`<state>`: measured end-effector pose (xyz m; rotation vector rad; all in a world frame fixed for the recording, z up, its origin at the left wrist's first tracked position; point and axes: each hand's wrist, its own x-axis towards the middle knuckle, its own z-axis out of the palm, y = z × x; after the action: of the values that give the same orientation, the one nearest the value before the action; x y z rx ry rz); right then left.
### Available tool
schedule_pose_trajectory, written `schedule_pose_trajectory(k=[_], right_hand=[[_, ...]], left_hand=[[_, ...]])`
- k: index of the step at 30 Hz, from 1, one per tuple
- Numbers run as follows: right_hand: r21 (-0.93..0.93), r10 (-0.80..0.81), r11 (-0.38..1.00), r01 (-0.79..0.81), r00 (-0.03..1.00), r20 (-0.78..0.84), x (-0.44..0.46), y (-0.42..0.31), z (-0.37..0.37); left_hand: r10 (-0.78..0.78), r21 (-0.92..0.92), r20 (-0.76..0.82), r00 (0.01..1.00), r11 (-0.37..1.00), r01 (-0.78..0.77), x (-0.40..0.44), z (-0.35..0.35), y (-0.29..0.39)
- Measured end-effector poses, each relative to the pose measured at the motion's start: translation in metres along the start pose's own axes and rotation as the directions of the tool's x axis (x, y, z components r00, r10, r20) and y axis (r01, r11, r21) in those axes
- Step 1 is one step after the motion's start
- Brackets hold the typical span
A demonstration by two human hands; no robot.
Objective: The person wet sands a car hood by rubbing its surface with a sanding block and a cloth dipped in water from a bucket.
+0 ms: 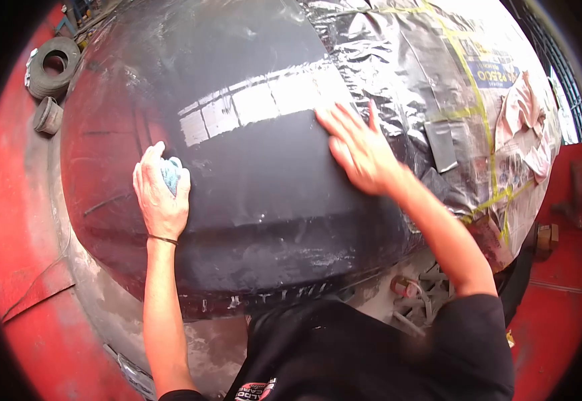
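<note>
A large dark grey, rounded car panel [264,174] fills the middle of the view, with a bright window reflection across it. My left hand [161,190] rests on its left part, fingers curled round a small light-blue sponge or cloth [171,174]; the grip hides much of it. Flat against the panel's right side lies my right hand [364,154], holding nothing, its fingers stretched toward the reflection and the thumb apart. Pale smears and a few white drops mark the surface.
Masking sheet [404,53] with yellow tape covers the right side; a dark grey rectangular piece [442,146] and a pinkish cloth [523,120] lie on it. A tyre [54,67] stands at upper left. A can [406,287] sits below the panel's right edge.
</note>
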<state>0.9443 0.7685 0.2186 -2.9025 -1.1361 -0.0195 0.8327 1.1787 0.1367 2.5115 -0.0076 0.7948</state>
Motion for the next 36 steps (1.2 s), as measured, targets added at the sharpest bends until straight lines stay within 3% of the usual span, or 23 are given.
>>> schedule_pose_trajectory(k=[2,5,8,10,12,14,16,18,19,20,21,23,24,26,28,30,32,33,34,35,36], right_hand=[[0.035,-0.042,0.999,0.038,0.992,0.120,-0.057,-0.020,-0.013],[0.020,-0.076,0.997,0.073,0.979,0.190,-0.051,-0.019,-0.019],[-0.003,-0.100,0.995,0.101,0.994,0.041,0.066,0.004,-0.003],[-0.066,-0.001,0.998,-0.006,0.995,-0.096,0.145,0.004,0.015],[-0.128,0.047,0.989,-0.076,0.975,-0.218,0.158,-0.013,0.028],[-0.035,0.033,0.999,-0.040,0.982,-0.186,0.112,-0.052,0.034],[0.025,-0.077,0.997,0.077,0.997,0.000,0.048,-0.089,0.021],[0.037,-0.242,0.970,0.240,0.969,0.058,0.011,-0.108,0.013],[-0.028,-0.228,0.972,0.232,0.969,0.098,0.017,-0.102,0.018],[-0.015,-0.144,0.988,0.155,0.946,0.290,0.041,-0.097,0.006],[0.037,-0.211,0.977,0.209,0.974,0.079,0.068,-0.084,0.015],[0.307,-0.155,0.941,0.144,0.988,0.012,0.108,-0.052,0.066],[0.492,-0.084,0.871,-0.011,0.982,0.171,0.121,-0.044,0.089],[0.216,-0.134,0.966,0.140,0.990,-0.044,0.082,-0.122,0.023],[0.030,-0.302,0.950,0.310,0.941,-0.151,0.043,-0.166,0.032],[0.031,-0.334,0.942,0.333,0.936,0.112,0.027,-0.171,0.034],[0.002,-0.267,0.964,0.268,0.961,0.075,0.076,-0.153,0.032],[-0.168,-0.251,0.946,0.277,0.955,0.160,0.115,-0.143,0.025],[-0.056,-0.244,0.968,0.243,0.970,-0.005,0.146,-0.132,0.033],[-0.010,-0.210,0.978,0.210,0.977,-0.039,0.176,-0.129,0.032],[0.021,-0.165,0.986,0.166,0.985,-0.050,0.196,-0.131,0.033]], left_hand=[[0.001,-0.001,-0.023,1.000,1.000,-0.001,0.001,0.002,0.003],[-0.004,-0.031,-0.039,0.999,1.000,0.002,0.001,0.005,0.002],[0.004,-0.181,-0.075,0.997,0.983,-0.018,0.003,-0.002,0.007],[0.059,-0.207,-0.149,0.987,0.974,-0.090,0.000,-0.005,0.007],[0.004,-0.189,-0.260,0.966,0.980,-0.054,0.001,-0.005,0.014],[-0.098,-0.264,-0.216,0.971,0.964,0.039,0.010,-0.009,0.037],[-0.041,-0.305,-0.102,0.994,0.952,0.008,0.019,-0.003,0.059],[0.090,-0.329,-0.007,0.996,0.940,-0.087,0.032,0.015,0.081],[0.182,-0.319,-0.043,0.982,0.929,-0.186,0.044,0.023,0.096],[0.273,-0.305,-0.071,0.959,0.910,-0.282,0.058,0.031,0.111],[0.243,-0.275,-0.028,0.970,0.931,-0.241,0.075,0.038,0.124],[0.196,-0.201,0.080,0.977,0.963,-0.177,0.103,0.055,0.146],[0.184,-0.151,0.137,0.973,0.975,-0.163,0.115,0.060,0.152],[0.152,-0.160,0.152,0.977,0.979,-0.128,0.124,0.060,0.157],[0.127,-0.185,0.115,0.985,0.977,-0.104,0.128,0.057,0.146],[0.091,-0.227,0.040,0.995,0.971,-0.079,0.116,0.056,0.125],[-0.075,-0.246,-0.094,0.993,0.968,0.049,0.096,0.040,0.081],[-0.139,-0.167,-0.175,0.975,0.980,0.110,0.084,0.026,0.055],[-0.221,-0.215,-0.281,0.934,0.963,0.163,0.072,0.021,0.020],[-0.280,-0.236,-0.372,0.885,0.951,0.202,0.061,0.003,-0.009],[-0.386,-0.238,-0.336,0.859,0.917,0.319,0.045,-0.013,-0.041]])
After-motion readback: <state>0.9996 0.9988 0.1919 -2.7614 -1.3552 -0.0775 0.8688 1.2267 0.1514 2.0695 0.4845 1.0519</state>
